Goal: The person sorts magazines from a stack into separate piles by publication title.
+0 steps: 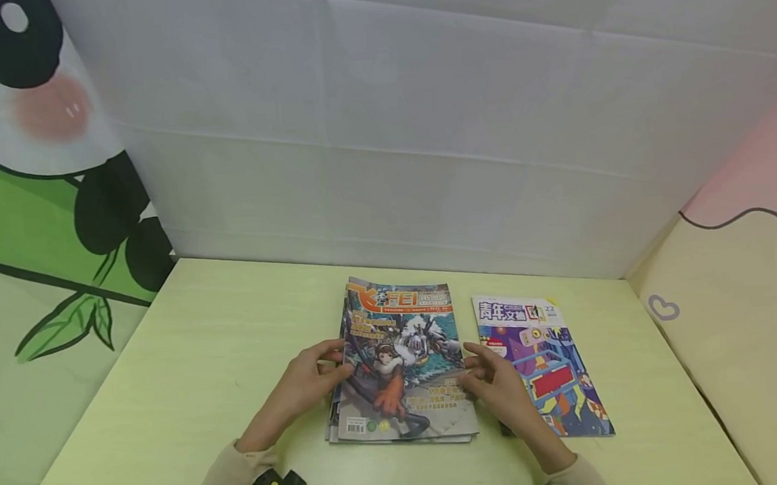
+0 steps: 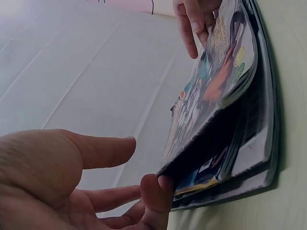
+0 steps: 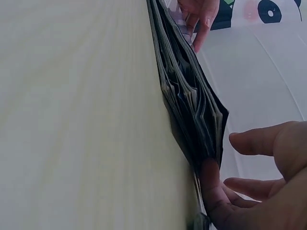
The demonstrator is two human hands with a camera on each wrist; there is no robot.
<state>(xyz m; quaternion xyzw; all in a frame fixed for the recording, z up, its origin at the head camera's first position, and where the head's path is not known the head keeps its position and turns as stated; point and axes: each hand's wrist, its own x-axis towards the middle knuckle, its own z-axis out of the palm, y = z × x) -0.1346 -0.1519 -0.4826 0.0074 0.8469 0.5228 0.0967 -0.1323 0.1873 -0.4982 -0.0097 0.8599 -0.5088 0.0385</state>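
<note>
A stack of magazines lies on the table, the top one showing a comic-style cover with orange lettering. My left hand is at its left edge. In the left wrist view, the fingertips touch the lifted edge of the top magazine, while the thumb stands apart above. At the stack's right edge is my right hand. One finger presses against the page edges in the right wrist view, its thumb held off the cover. Gaps show between the stacked magazines.
A purple magazine with a white title band lies to the right of the stack, partly behind my right hand. The pale yellow table meets a white cloth wall at the back. Printed panels stand at both sides.
</note>
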